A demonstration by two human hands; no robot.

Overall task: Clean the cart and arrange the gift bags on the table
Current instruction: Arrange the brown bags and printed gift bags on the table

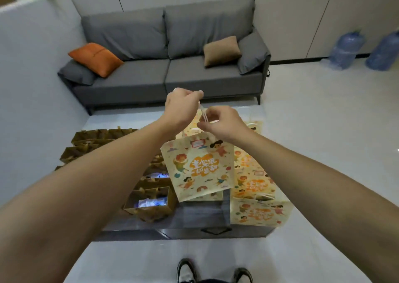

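Standing at the near edge of the frame are two dark-and-white shoes (213, 272) on the pale floor. Beyond them runs the low grey bench (194, 215). Both forearms reach out over it. The right hand (222, 124) has its grip clamped on the white cord handle (204, 115) of a cream gift bag (198, 170) printed with cartoon children and orange lettering; thumb and fingers pinch the cord just above the bag's mouth. The left hand (180, 107), slightly higher and farther out, has its grip closed on the upper end of the same cord. The bag hangs tilted directly below the two grips, held above the bench top. Below and to the right of the grips, more cream bags (259, 211) of the same print stand on the bench. Below and to the left stand rows of brown gift bags (149, 205), the nearest open with pale packets inside. Beyond the grips sits a grey sofa (168, 66) with an orange cushion (96, 59) and a tan cushion (221, 50). Far right of it, two blue water jugs (347, 49) stand by the wall.
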